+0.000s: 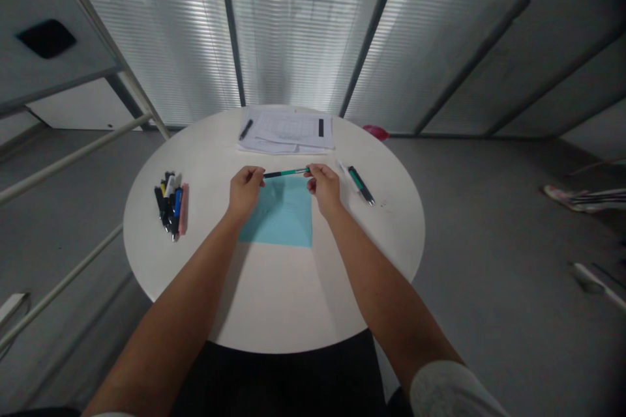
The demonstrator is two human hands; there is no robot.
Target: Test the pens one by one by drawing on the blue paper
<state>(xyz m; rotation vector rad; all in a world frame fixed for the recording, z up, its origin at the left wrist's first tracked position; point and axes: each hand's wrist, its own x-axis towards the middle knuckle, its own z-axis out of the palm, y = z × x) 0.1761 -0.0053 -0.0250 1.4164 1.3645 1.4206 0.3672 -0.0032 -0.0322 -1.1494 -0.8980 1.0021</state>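
Note:
A green and black pen point(287, 173) is stretched level between my two hands, above the far edge of a light blue sheet point(278, 218). My left hand point(246, 190) pinches its black end. At the other end, the fingers of my right hand point(324, 186) are closed on the silver and dark tip. To the right of that hand lie another green and black pen point(360, 185) and a white pen-like stick point(343, 172). Fingertips partly cover both ends of the held pen.
The round white table point(274, 300) carries a bunch of several pens and markers point(171, 205) on the left. A stack of printed papers point(293, 130) with a dark pen point(246, 129) on it lies at the back. Metal rails point(73, 156) stand left; a person's foot point(562, 195) shows far right.

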